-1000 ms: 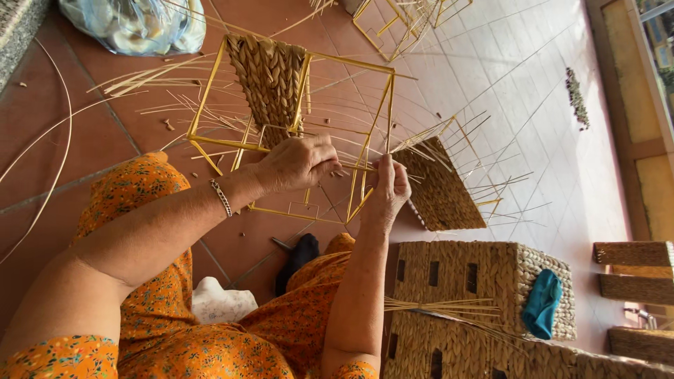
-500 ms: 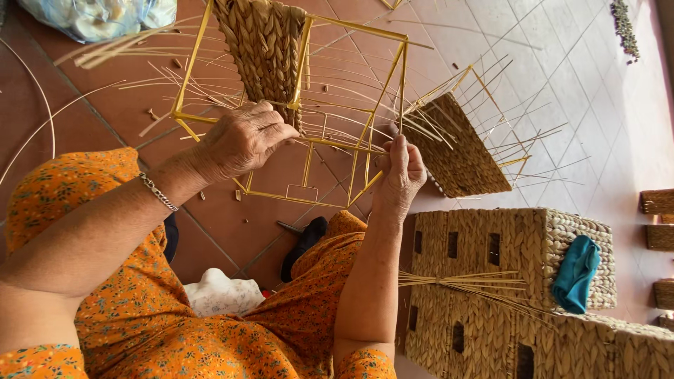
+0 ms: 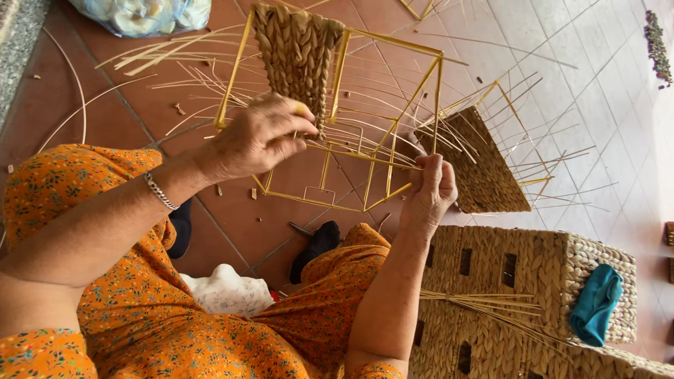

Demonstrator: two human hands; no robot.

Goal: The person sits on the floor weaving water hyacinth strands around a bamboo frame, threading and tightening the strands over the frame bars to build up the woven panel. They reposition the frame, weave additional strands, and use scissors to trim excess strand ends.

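Since half a second ago your left hand (image 3: 256,137) has slid rightward along the frame to the foot of the braided panel, while your right hand (image 3: 430,188) stays clenched on the frame's near corner. Your left fingers are curled, pinching a pale straw end against the woven strip (image 3: 298,52) at upper centre. Your right fist is closed tight round a bundle of thin reeds (image 3: 365,144) and a yellow bar.

You look to be mid-weave, working a fresh strand into the panel on the wire frame (image 3: 382,105); tucking it calls for a firm pull while the right hand steadies the cage.

That frame is a boxy yellow skeleton, smooth and rigid; the strip is thick, plaited, matte tan. Right of it lies a half-woven basket (image 3: 484,175) bristling with loose stalks, and lower right finished woven boxes (image 3: 533,274) carry a teal cloth (image 3: 595,303) on terracotta tiles (image 3: 112,105).
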